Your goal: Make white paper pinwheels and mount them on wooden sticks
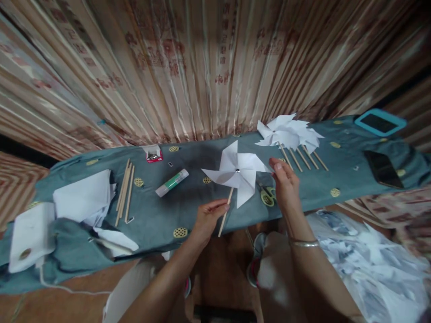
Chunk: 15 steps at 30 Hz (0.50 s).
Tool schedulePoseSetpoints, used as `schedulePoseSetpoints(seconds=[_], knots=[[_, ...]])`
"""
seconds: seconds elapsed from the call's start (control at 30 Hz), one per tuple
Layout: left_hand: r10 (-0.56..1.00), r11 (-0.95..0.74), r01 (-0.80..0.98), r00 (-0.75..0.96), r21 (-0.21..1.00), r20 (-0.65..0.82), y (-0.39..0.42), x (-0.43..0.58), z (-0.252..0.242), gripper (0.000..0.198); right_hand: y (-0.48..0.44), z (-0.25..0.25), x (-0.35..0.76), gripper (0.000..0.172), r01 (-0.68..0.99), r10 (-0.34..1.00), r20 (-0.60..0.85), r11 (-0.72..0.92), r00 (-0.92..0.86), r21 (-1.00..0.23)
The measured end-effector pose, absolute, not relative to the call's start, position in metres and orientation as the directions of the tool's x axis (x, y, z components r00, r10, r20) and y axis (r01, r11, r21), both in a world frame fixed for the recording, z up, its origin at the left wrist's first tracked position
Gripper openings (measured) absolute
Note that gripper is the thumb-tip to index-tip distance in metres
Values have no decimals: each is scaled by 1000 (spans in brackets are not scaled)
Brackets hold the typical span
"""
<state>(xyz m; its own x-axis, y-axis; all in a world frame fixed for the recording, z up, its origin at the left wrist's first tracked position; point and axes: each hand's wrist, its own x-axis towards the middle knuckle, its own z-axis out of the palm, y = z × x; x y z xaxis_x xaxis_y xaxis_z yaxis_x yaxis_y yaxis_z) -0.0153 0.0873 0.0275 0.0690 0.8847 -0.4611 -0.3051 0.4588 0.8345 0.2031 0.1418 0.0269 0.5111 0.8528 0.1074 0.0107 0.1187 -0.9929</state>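
In front of me a white paper pinwheel [245,168] with a shiny pin at its centre is held up by its wooden stick. My left hand [212,217] pinches that stick below the blades. Close by the tip of the right-hand blade is my right hand [285,181], its fingers bent and slightly apart; I cannot make out whether they touch the paper. Green-handled scissors [267,197] lie on the cloth behind the pinwheel, partly covered. Several finished pinwheels [289,130] lie together at the back right, sticks pointing towards me.
On the cloth-covered table [151,229] lie a glue stick [172,182], a small box of pins [154,154], loose wooden sticks [124,190] and white paper [82,195]. A white device [32,235], a dark phone [383,168] and a blue-framed device [380,122] sit towards the ends. A plastic bag [370,264] stands right.
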Motion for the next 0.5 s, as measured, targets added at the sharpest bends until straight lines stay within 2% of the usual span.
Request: schedulePoseSetpoints(seconds=[0.2,0.5], knots=[[885,463,-259,95,848,-455,90,-18,24,29,144,27,205,44,75,899,108,84,424,-994],[873,487,-230,108,843,-475,96,-19,21,30,151,30,200,36,-88,918,-21,16,397,-996]])
